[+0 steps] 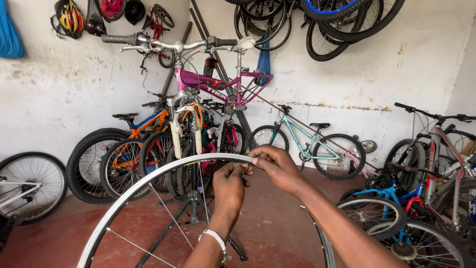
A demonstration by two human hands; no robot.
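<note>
Both hands pinch rim (163, 167) at 12 o'clock: left hand (229, 184), right hand (276, 166). Best keep rim steady, fingers close together.

A magenta bicycle frame (218, 82) is being held up on a black repair stand (193, 203), handlebars at the top. Behind it, an orange bicycle (144, 121) is being leaned against the whitewashed wall (59, 94). A pale teal bicycle (302, 141) is being propped farther right along the same wall. Helmets (69, 17) are being hung at the wall's upper left corner, and spare tyres (342, 25) at its top edge. A blue bicycle (396, 193) is being kept at the right edge of the red floor (277, 223), a loose wheel (32, 183) at the left.
</note>
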